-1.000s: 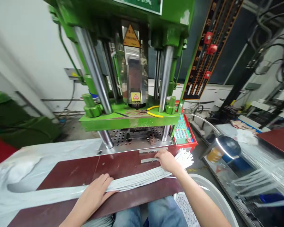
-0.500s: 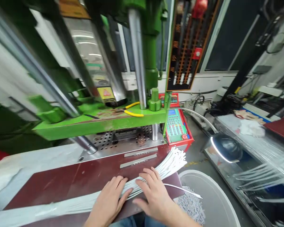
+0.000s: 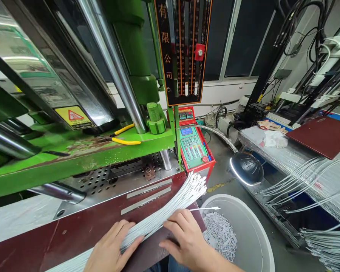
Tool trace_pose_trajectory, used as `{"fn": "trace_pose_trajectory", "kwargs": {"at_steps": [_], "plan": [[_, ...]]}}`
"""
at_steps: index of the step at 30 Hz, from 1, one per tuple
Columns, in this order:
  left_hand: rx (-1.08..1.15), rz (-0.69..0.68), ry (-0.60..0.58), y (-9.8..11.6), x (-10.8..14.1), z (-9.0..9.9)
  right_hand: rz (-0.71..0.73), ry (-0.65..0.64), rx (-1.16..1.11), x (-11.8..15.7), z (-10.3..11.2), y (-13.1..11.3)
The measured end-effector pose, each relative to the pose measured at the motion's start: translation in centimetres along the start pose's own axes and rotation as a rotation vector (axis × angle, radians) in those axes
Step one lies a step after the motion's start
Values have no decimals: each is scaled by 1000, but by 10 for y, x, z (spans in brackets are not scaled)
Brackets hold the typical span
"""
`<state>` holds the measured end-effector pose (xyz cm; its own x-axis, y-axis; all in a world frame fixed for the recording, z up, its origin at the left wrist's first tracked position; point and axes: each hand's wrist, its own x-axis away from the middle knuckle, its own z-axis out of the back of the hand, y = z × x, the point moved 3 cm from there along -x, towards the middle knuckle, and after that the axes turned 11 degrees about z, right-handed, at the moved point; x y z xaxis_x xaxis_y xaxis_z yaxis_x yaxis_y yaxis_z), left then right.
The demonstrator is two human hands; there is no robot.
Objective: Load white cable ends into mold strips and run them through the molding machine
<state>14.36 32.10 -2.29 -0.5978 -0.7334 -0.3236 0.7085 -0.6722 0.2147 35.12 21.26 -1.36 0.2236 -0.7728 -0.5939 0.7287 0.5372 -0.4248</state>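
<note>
A thick bundle of white cables [image 3: 170,206] lies slantwise over the dark red board [image 3: 45,236], its tipped ends fanned out at the right. My left hand [image 3: 113,241] is wrapped over the bundle, thumb on the near side and fingers on the far side. My right hand [image 3: 184,236] rests at the near edge of the bundle with curled fingers, its thumb apart from them. One single cable [image 3: 205,208] sticks out to the right beyond my right hand, over the bin. Two flat metal strips [image 3: 147,196] lie on the board behind the bundle.
The green press [image 3: 82,162] stands behind the board, with yellow-handled pliers [image 3: 126,141] on its ledge. A red control box [image 3: 194,145] is beyond the cable ends. At the right are a grey bin [image 3: 252,230] of white scraps, a lamp [image 3: 246,168] and a table with more cables [image 3: 297,175].
The view has turned to the right, and the scene has shifted left. My left hand still holds the bundle. The single cable's free end now points nearly level instead of downward.
</note>
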Motion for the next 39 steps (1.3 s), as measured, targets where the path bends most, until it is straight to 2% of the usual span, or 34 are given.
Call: {"fn": "trace_pose_trajectory", "kwargs": {"at_steps": [3, 5, 7, 11, 15, 17, 19, 21, 24, 27, 33, 39], "plan": [[-10, 59, -116, 13, -12, -13, -154, 40, 42, 20, 10, 3], [11, 82, -174, 23, -22, -22, -228, 34, 100, 22, 13, 12], [56, 106, -206, 32, -30, -25, -244, 29, 110, 20, 14, 19], [164, 154, -122, 37, -32, -16, -237, 108, 57, 20, 19, 24], [211, 174, -22, 38, -23, -14, -373, 252, 133, 31, 31, 41], [225, 182, 5, 38, -21, -16, -479, 198, 203, 31, 36, 58], [237, 174, 47, 38, -21, -15, -547, 55, 237, 25, 40, 76], [251, 146, 100, 38, -21, -10, -557, -68, 238, 16, 42, 91], [283, 102, 181, 39, -20, 1, -541, -151, 254, 3, 47, 105], [316, 74, 206, 40, -17, 6, -554, -232, 288, -2, 49, 112], [248, 64, 103, 46, -15, -8, -533, -335, 319, -6, 60, 116], [42, 145, -3, 49, -23, -27, -493, -401, 337, -7, 80, 99]]}}
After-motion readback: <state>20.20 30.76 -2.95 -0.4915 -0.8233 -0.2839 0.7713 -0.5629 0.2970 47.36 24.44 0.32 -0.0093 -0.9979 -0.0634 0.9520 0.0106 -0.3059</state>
